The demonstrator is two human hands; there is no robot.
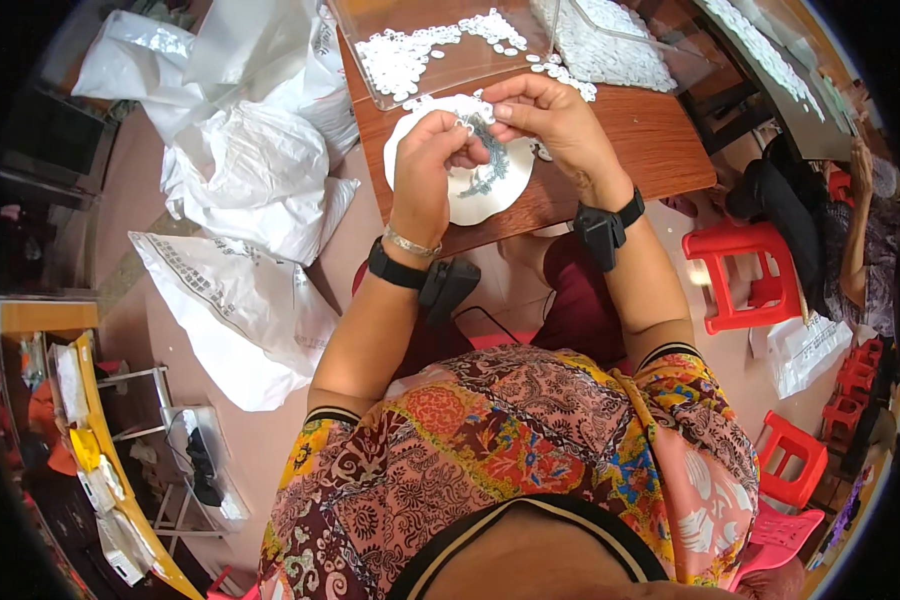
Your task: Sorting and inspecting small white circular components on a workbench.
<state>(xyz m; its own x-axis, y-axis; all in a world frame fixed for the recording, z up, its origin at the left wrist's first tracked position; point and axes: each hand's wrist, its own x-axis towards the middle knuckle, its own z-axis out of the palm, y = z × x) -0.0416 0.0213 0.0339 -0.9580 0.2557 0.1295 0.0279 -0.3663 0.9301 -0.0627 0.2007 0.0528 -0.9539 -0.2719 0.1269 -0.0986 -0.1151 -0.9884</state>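
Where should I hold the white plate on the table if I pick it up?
I'd hold the white plate by its bare near rim, coming from the bottom of the picture. Small grey things lie in its middle, so gripping there could scatter them. The left hand and right hand are over its farther part, and white pieces lie past the far edge.

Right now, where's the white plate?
In the head view, the white plate lies on the table, toward its left, beneath the left hand and right hand, near the clear tray.
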